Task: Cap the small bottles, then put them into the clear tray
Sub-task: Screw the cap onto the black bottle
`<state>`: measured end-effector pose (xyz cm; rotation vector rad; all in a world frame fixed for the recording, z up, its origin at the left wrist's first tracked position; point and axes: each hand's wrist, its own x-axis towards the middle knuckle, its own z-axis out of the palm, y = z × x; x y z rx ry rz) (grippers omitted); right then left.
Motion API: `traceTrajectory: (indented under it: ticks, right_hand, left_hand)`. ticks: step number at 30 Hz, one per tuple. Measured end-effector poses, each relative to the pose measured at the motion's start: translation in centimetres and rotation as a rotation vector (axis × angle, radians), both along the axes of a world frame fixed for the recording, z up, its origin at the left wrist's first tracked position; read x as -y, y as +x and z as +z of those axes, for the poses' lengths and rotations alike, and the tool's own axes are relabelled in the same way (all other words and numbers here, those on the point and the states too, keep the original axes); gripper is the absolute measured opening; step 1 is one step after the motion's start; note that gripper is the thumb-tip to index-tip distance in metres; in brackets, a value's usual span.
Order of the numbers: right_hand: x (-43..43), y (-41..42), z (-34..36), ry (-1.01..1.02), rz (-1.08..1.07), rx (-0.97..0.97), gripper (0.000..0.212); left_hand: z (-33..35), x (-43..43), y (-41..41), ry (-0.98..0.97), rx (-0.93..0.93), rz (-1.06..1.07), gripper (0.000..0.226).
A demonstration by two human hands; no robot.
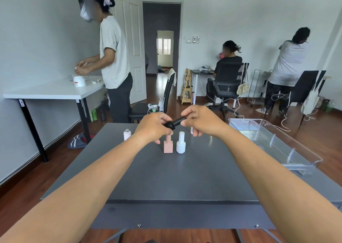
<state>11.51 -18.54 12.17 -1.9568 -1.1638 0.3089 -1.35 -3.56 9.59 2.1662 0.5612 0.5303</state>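
Black bottle [169, 125] is gripped by fingers of the left hand [152, 127], the right hand [200, 122] pinches its cap [180, 121]; keep both in line while twisting.

Only the arms of the person show. Both the left forearm [92, 178] and the right forearm [262, 168] are uncovered along the whole visible length, from the near edge of view up to the wrist. The left hand [153, 127] and right hand [201, 122] are bare as well, plain skin down to the fingers [187, 111]. Knuckle ridges read clearly on both hands. Forearms look thick near the camera and taper toward the wrists, a wide-angle lens effect. Nails too small to judge.
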Motion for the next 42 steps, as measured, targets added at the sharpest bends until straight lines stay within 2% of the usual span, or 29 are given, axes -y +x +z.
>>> traceTrajectory:
  ticks: [2,3,9,11,15,19,20,25,27,31,35,40,42]
  right_hand:
    - [-0.1,0.2,-0.1,0.032,-0.018,0.025,0.007]
    - [-0.2,0.2,-0.2,0.037,-0.035,0.038,0.008]
    - [-0.4,0.0,-0.5,-0.058,-0.133,0.103,0.051]
    - [-0.3,0.0,-0.6,-0.061,-0.107,0.091,0.053]
    - [0.0,0.2,-0.8,-0.013,-0.007,0.061,0.033]
    - [-0.2,0.5,-1.1,0.017,-0.023,0.079,0.005]
    - [-0.2,0.5,-1.1,0.012,-0.032,0.082,0.007]
    - [-0.3,0.1,-1.1,-0.066,-0.096,0.091,0.049]
    - [0.0,0.1,-1.1,-0.072,-0.085,0.058,0.054]
    - [0.3,0.2,-1.2,-0.014,-0.001,0.028,0.032]
    - [0.0,0.4,-1.4,0.028,-0.012,0.039,0.008]
    - [-0.4,0.0,-1.1,-0.077,-0.114,0.075,0.048]
    - [-0.3,0.0,-1.1,-0.079,-0.099,0.047,0.053]
  left_hand:
    - [0.0,0.1,0.0,0.009,-0.005,-0.006,0.037]
    - [0.0,0.1,0.0,0.013,-0.007,-0.007,0.037]
    - [-0.2,0.2,0.0,0.011,-0.006,-0.012,0.039]
    - [-0.2,0.1,0.0,0.009,-0.007,-0.012,0.038]
    - [-0.2,0.0,0.0,0.007,-0.013,-0.01,0.038]
    - [-0.1,0.1,0.1,0.009,-0.017,-0.015,0.038]
    - [-0.1,0.1,0.1,0.009,-0.016,-0.015,0.038]
    - [-0.2,0.2,0.1,0.01,-0.025,-0.019,0.04]
    - [-0.2,0.2,0.1,0.014,-0.035,-0.018,0.04]
    - [-0.3,0.2,0.1,0.007,-0.042,-0.009,0.039]
    - [-0.4,0.4,0.2,0.017,-0.041,-0.014,0.038]
    - [-0.2,0.3,0.1,0.032,-0.04,-0.017,0.039]
    - [-0.1,0.2,0.0,0.032,-0.04,-0.024,0.039]
